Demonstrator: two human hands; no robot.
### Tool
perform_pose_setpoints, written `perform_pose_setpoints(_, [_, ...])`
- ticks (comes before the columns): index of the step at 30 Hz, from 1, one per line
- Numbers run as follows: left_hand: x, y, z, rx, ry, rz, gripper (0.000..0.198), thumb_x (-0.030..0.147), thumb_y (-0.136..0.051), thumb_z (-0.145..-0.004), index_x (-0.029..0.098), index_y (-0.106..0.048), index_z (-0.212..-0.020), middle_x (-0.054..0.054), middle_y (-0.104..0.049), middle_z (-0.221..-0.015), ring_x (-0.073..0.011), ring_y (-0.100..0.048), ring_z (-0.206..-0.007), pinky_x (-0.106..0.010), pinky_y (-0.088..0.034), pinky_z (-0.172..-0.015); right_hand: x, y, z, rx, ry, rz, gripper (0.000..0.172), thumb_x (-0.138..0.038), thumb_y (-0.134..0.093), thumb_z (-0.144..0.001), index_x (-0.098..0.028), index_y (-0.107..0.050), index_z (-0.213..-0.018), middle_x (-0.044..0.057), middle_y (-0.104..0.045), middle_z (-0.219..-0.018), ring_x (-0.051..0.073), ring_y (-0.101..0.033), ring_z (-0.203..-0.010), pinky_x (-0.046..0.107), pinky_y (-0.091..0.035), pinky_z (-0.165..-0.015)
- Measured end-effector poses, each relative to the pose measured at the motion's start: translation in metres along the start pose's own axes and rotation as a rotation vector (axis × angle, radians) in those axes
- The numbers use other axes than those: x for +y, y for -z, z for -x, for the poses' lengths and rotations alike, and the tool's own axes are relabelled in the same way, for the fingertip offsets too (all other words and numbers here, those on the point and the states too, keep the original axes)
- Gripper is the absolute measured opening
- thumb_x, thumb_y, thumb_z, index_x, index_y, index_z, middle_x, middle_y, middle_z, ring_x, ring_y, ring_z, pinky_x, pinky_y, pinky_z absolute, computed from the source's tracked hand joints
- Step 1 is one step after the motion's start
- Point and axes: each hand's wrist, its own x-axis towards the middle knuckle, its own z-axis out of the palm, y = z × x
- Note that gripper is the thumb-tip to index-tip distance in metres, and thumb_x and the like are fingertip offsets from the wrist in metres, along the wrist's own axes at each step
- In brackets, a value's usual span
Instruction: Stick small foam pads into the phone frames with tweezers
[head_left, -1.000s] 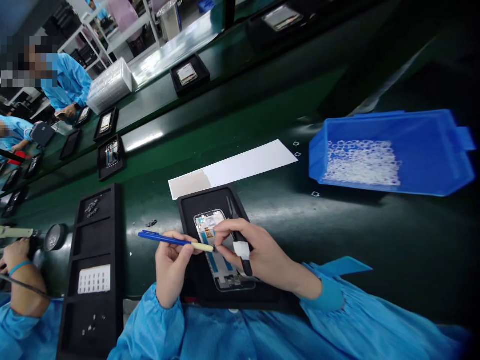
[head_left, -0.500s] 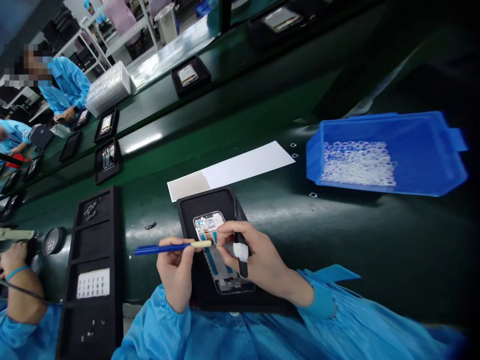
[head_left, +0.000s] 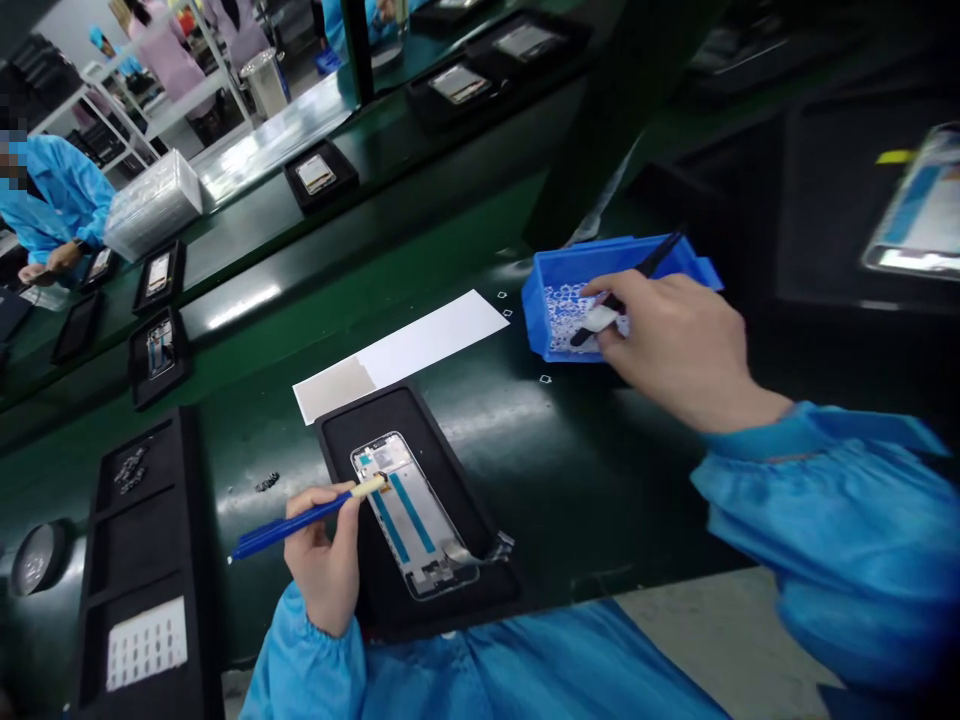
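My left hand (head_left: 324,545) is closed around a blue pen-like tool (head_left: 296,522), its cream tip touching the upper part of an opened phone frame (head_left: 420,530). That frame lies face-up in a black foam tray (head_left: 457,480) and carries two blue strips. A clear film tab (head_left: 480,552) sticks out at its lower right. My right hand (head_left: 675,345) is over the blue bin (head_left: 541,325), fingers closed around black tweezers (head_left: 660,255) wrapped in white. Small white ring-like pieces (head_left: 566,305) fill part of the bin. Whether the fingertips touch any piece cannot be made out.
A white paper strip (head_left: 442,335) lies behind the tray, with a few loose white pieces (head_left: 545,379) near the bin. Left stands a compartmented black tray (head_left: 187,520) beside a round dish (head_left: 37,560). More phone trays (head_left: 322,175) line the far bench, near a co-worker (head_left: 56,190).
My right hand has left the phone frame and moved right to the blue bin with the tweezers. My left hand still holds the blue tool at the frame. The view has turned right.
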Motion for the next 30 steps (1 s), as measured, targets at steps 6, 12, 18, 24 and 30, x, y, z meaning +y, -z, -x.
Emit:
perform_pose_setpoints(6, [-0.001, 0.000, -0.010, -0.083, -0.100, -0.156, 0.011, 0.023, -0.070, -0.084, 0.019, -0.060, -0.086, -0.001, -0.069, -0.082, -0.0172, -0.071, -0.080, -0.031, -0.059, -0.076, -0.041, -0.003, 0.026, 0.294, 0.035, -0.308, 0.017, -0.029, -0.069, -0.078, -0.019, -0.063, -0.091, 0.010, -0.072, -0.085, 0.026, -0.063, -0.079, 0.040, -0.045, -0.076])
perform_pose_setpoints(12, [-0.005, -0.012, -0.038, -0.258, -0.201, -0.388, 0.009, 0.027, -0.066, -0.086, 0.018, -0.064, -0.087, -0.003, -0.070, -0.082, -0.0173, -0.070, -0.078, -0.029, -0.057, -0.072, -0.113, -0.024, 0.064, -0.132, 0.549, -0.739, 0.029, -0.005, -0.049, -0.082, -0.023, -0.062, -0.099, 0.005, -0.072, -0.091, 0.022, -0.063, -0.083, 0.042, -0.051, -0.084])
perform_pose_setpoints(18, [-0.006, -0.023, -0.047, -0.389, -0.175, -0.434, 0.012, 0.031, -0.060, -0.091, 0.019, -0.062, -0.090, -0.003, -0.070, -0.084, -0.0156, -0.070, -0.076, -0.025, -0.058, -0.068, -0.129, -0.045, 0.079, -0.315, 0.593, -0.748, 0.038, -0.005, -0.043, -0.083, -0.024, -0.059, -0.111, 0.005, -0.069, -0.096, 0.023, -0.061, -0.092, 0.060, -0.031, -0.111])
perform_pose_setpoints(24, [-0.004, -0.025, -0.049, -0.435, -0.158, -0.495, 0.012, 0.032, -0.059, -0.091, 0.020, -0.062, -0.090, -0.003, -0.069, -0.085, -0.0147, -0.070, -0.074, -0.024, -0.057, -0.068, -0.124, -0.039, 0.079, -0.364, 0.606, -0.748, 0.034, -0.009, -0.045, -0.085, -0.020, -0.057, -0.115, 0.007, -0.069, -0.104, 0.024, -0.059, -0.101, 0.060, -0.030, -0.113])
perform_pose_setpoints(30, [-0.002, -0.026, -0.051, -0.433, -0.164, -0.513, 0.012, 0.032, -0.061, -0.090, 0.021, -0.062, -0.091, -0.001, -0.068, -0.083, -0.0133, -0.069, -0.073, -0.023, -0.056, -0.068, -0.125, -0.040, 0.079, -0.361, 0.605, -0.727, 0.034, -0.008, -0.044, -0.085, -0.019, -0.057, -0.115, 0.008, -0.069, -0.103, 0.025, -0.060, -0.101, 0.060, -0.031, -0.112])
